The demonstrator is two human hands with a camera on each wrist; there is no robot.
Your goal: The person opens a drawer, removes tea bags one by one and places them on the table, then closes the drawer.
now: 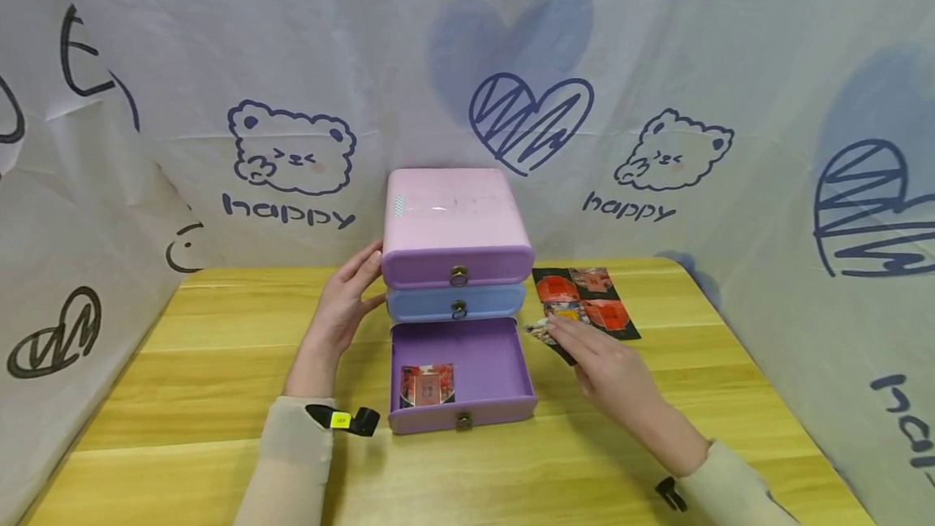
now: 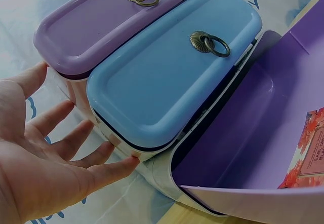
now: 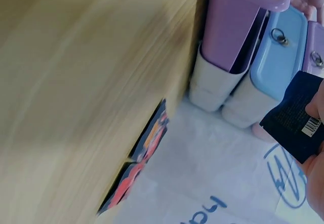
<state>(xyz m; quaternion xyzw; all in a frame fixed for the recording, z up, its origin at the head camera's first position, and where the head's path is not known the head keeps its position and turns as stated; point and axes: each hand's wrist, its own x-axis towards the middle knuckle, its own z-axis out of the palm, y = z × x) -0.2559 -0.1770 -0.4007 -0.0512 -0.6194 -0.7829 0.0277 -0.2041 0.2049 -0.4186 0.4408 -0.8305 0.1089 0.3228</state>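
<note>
A three-tier drawer box (image 1: 458, 209) stands at the back of the table, its top and blue middle drawers closed. Pulled out at the bottom is a purple drawer (image 1: 493, 351), with one red tea sachet (image 1: 427, 388) lying at its front left. My left hand (image 1: 339, 311) touches the box's left side, fingers spread and fingertips against the wall. To the right of the open drawer, my right hand (image 1: 609, 368) pinches another tea sachet (image 3: 291, 120), whose dark back with a barcode shows in the right wrist view.
Several red and black tea sachets (image 1: 608, 315) lie in a group on the table right of the box. A white cloth (image 1: 409, 63) with bears and hearts hangs behind and beside the wooden table (image 1: 183, 396). Ring pulls (image 2: 210, 44) stick out from the drawer fronts.
</note>
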